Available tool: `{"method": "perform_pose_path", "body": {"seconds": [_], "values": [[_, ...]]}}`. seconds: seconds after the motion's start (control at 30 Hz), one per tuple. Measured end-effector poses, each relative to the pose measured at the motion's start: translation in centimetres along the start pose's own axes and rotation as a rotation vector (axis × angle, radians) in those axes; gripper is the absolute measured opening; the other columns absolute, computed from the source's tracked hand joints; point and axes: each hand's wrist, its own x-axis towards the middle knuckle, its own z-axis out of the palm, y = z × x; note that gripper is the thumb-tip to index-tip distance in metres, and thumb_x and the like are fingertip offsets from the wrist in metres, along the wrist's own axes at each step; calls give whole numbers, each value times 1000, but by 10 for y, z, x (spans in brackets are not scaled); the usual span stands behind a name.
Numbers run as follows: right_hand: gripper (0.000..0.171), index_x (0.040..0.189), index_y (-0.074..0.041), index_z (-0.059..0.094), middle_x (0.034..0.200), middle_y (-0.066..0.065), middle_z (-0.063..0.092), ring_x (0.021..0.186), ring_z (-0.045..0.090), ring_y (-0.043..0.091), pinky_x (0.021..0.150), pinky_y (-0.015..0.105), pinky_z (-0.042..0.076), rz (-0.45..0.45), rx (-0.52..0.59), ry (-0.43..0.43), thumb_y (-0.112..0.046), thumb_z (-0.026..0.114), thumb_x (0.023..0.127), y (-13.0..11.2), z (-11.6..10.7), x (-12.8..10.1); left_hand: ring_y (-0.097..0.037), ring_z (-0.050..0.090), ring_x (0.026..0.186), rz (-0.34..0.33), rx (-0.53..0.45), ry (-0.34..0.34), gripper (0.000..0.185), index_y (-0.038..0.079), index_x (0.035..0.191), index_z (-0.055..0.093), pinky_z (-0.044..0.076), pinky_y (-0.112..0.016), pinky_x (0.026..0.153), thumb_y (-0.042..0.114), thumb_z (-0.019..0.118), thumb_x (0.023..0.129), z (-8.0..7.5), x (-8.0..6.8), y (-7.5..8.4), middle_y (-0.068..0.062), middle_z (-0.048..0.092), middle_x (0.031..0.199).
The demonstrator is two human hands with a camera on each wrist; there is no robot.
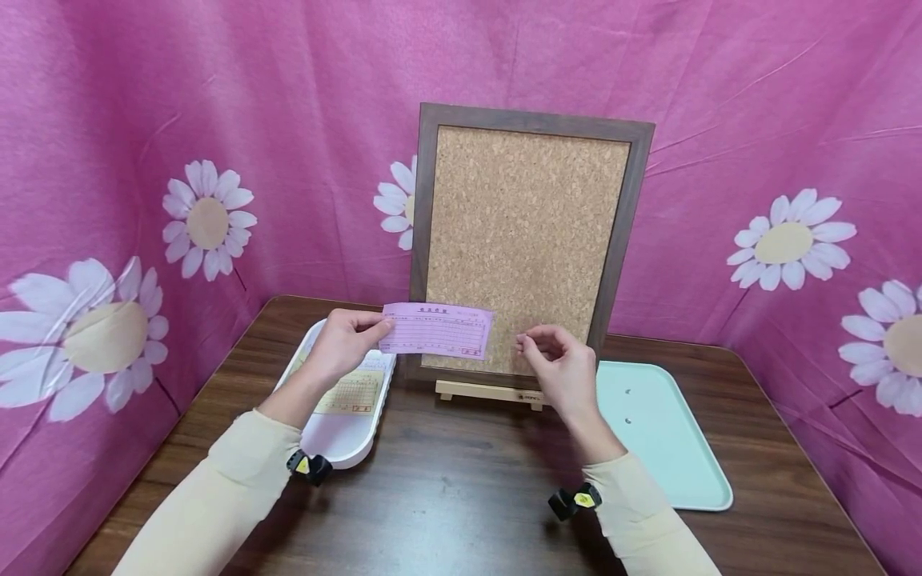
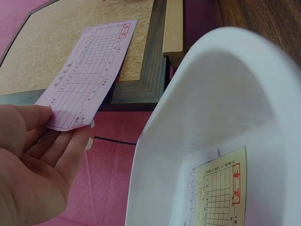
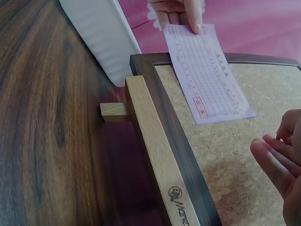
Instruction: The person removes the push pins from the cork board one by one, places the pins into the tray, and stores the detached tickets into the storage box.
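Observation:
My left hand (image 1: pixel 353 344) pinches the left end of a purple printed receipt slip (image 1: pixel 439 330), thumb in front. The slip is held up before the lower left of a framed corkboard (image 1: pixel 529 216); whether it touches the cork I cannot tell. Facing the board's lower right, my right hand (image 1: pixel 562 364) has thumb and fingertips together on a tiny thumbtack (image 3: pixel 278 138), mostly hidden by the fingers. A gap separates this hand from the slip's right end.
Below my left arm a white tray (image 1: pixel 349 458) holds slips, a yellow one (image 2: pixel 223 188) on top. At right, two small shiny tacks (image 1: pixel 628 421) lie on a mint-green tray (image 1: pixel 677 472). A wooden easel (image 1: pixel 490 393) supports the board on the brown table (image 1: pixel 446 496).

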Motion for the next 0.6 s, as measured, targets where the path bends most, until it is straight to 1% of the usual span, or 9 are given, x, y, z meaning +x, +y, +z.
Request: {"method": "perform_pose_path", "body": {"seconds": [0.13, 0.3, 0.4, 0.6], "values": [[4, 98, 9, 75, 95, 30, 80, 79, 75, -1, 72, 14, 61, -5, -5, 3, 8, 73, 95, 1, -4, -1, -2, 71, 80, -24, -16, 9, 30, -7, 127, 75, 56, -17, 73, 12, 69, 106, -3, -1, -1, -27, 79, 111], [4, 99, 6, 77, 94, 27, 81, 78, 72, -8, 71, 11, 58, -9, -54, 13, 5, 75, 95, 3, -10, -3, -2, 72, 80, -38, -45, 10, 31, -8, 132, 72, 58, -15, 73, 8, 66, 106, -6, -3, -1, -30, 77, 117], [5, 99, 5, 77, 93, 25, 81, 76, 71, -10, 70, 10, 57, -5, -79, 16, 4, 75, 95, 5, -13, -4, 0, 72, 81, -30, -74, 6, 32, -10, 133, 70, 59, -15, 74, 6, 65, 106, -8, -4, -2, -32, 76, 120], [6, 100, 5, 77, 95, 24, 82, 77, 73, -6, 71, 11, 58, 1, -96, 13, 6, 74, 95, 7, -20, -4, 1, 71, 80, -9, -93, 13, 31, -12, 132, 70, 59, -15, 73, 4, 66, 106, -12, -6, -1, -33, 75, 119]]}}
